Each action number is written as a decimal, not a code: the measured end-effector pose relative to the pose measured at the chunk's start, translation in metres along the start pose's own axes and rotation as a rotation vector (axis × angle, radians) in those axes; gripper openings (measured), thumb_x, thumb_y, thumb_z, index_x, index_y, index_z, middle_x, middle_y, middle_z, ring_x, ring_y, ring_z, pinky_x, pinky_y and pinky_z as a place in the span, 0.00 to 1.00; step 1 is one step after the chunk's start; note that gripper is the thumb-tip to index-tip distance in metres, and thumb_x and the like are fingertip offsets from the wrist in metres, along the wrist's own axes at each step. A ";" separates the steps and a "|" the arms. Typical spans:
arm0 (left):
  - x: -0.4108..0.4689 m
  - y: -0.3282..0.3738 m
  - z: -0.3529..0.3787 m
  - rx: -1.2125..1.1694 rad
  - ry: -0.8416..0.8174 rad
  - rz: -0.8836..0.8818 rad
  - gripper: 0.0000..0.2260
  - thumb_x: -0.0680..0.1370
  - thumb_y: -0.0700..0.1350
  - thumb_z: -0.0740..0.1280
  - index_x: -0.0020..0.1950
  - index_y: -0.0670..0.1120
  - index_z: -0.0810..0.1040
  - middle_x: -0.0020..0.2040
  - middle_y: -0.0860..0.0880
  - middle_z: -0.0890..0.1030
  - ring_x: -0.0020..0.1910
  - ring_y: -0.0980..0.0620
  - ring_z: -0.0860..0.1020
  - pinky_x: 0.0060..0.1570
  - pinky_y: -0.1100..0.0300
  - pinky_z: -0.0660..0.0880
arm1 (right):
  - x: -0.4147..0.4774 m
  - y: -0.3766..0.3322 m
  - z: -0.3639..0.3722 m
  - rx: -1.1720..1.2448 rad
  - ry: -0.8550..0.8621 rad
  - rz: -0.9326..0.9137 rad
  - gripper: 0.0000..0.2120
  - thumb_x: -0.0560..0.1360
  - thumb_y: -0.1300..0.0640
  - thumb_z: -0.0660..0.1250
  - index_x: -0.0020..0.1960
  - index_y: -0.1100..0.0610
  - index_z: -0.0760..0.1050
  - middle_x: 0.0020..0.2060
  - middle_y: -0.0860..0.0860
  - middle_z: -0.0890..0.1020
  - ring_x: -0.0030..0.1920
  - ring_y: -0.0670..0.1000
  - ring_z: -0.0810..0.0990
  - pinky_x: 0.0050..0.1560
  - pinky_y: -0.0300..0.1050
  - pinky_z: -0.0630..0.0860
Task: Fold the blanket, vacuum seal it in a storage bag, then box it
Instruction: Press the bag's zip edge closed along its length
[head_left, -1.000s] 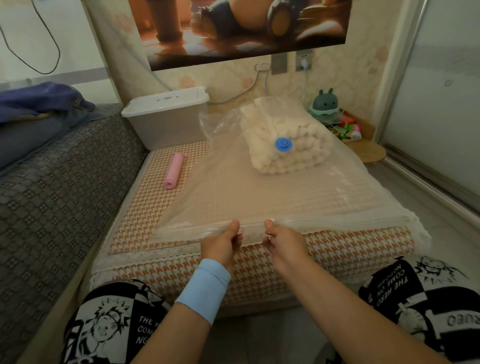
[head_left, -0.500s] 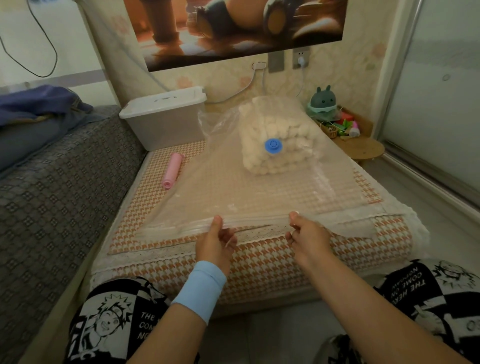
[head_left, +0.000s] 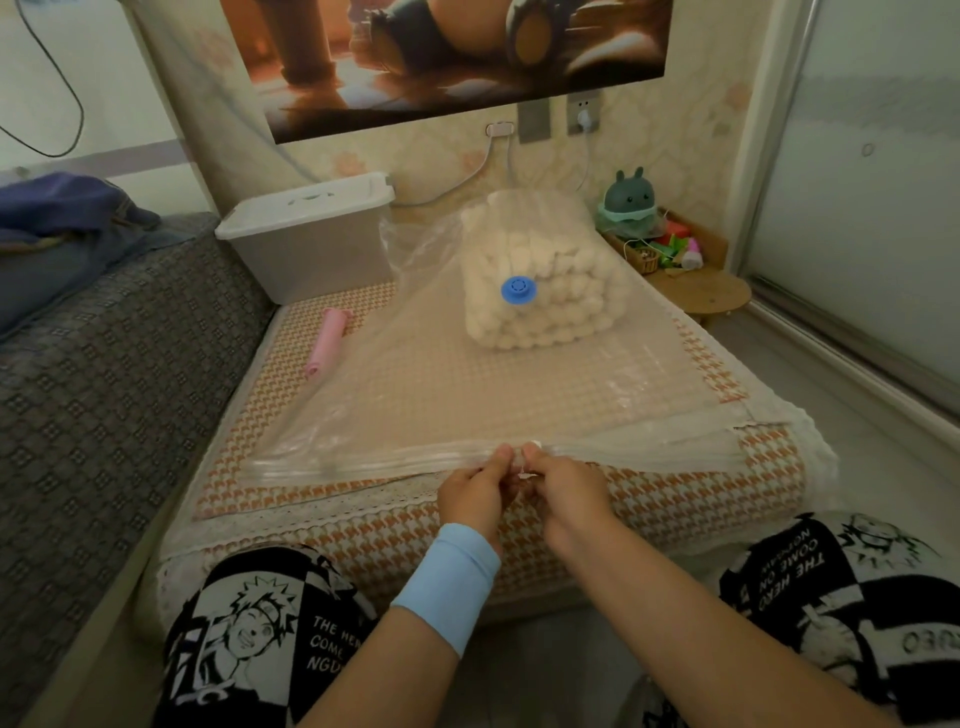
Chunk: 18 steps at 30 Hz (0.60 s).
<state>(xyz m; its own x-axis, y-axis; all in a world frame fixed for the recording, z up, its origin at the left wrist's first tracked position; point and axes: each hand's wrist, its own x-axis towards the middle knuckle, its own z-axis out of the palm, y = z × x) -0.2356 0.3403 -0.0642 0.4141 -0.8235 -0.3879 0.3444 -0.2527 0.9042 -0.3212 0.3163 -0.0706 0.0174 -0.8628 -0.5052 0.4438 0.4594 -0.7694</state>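
A cream, bobbly folded blanket (head_left: 540, 291) sits inside a large clear storage bag (head_left: 467, 395) at its far end, on the patterned bed. A blue round valve (head_left: 515, 289) shows on the bag over the blanket. The bag's zip edge (head_left: 363, 460) runs along the near side of the bed. My left hand (head_left: 475, 491) and my right hand (head_left: 563, 488) are close together at the middle of that edge, both pinching it between thumb and fingers. A grey lidded storage box (head_left: 311, 239) stands at the back left.
A pink tube-shaped pump (head_left: 326, 343) lies on the bed left of the bag. A grey patterned sofa (head_left: 104, 364) borders the left. A small wooden stool (head_left: 698, 291) with toys stands at the back right, beside a sliding door (head_left: 857, 208).
My hands were apart on the zip edge half a second ago; they have come together at its middle. The bag lies flatter on the bed.
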 end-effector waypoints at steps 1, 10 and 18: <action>0.001 0.000 0.001 -0.019 0.019 -0.004 0.08 0.75 0.42 0.73 0.39 0.39 0.83 0.36 0.45 0.84 0.38 0.47 0.80 0.47 0.54 0.78 | 0.001 -0.001 -0.001 0.011 0.011 0.016 0.07 0.76 0.60 0.73 0.47 0.65 0.82 0.44 0.58 0.85 0.41 0.55 0.81 0.54 0.52 0.80; 0.007 0.010 -0.003 -0.121 0.142 0.003 0.08 0.77 0.41 0.71 0.38 0.40 0.81 0.32 0.46 0.81 0.32 0.50 0.77 0.40 0.57 0.76 | 0.015 -0.023 -0.027 0.129 0.122 0.005 0.07 0.77 0.63 0.71 0.42 0.64 0.77 0.32 0.53 0.76 0.31 0.49 0.74 0.35 0.43 0.74; 0.007 0.012 0.003 -0.299 0.107 -0.039 0.09 0.80 0.43 0.67 0.41 0.41 0.77 0.33 0.48 0.77 0.32 0.50 0.75 0.37 0.58 0.75 | 0.021 -0.038 -0.056 0.129 0.148 -0.066 0.08 0.77 0.60 0.72 0.48 0.66 0.80 0.38 0.54 0.78 0.34 0.50 0.76 0.45 0.46 0.76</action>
<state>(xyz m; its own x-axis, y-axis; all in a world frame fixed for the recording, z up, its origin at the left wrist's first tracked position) -0.2314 0.3297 -0.0557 0.4765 -0.7538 -0.4525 0.5876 -0.1098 0.8017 -0.3883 0.2926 -0.0741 -0.1432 -0.8453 -0.5147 0.5510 0.3639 -0.7510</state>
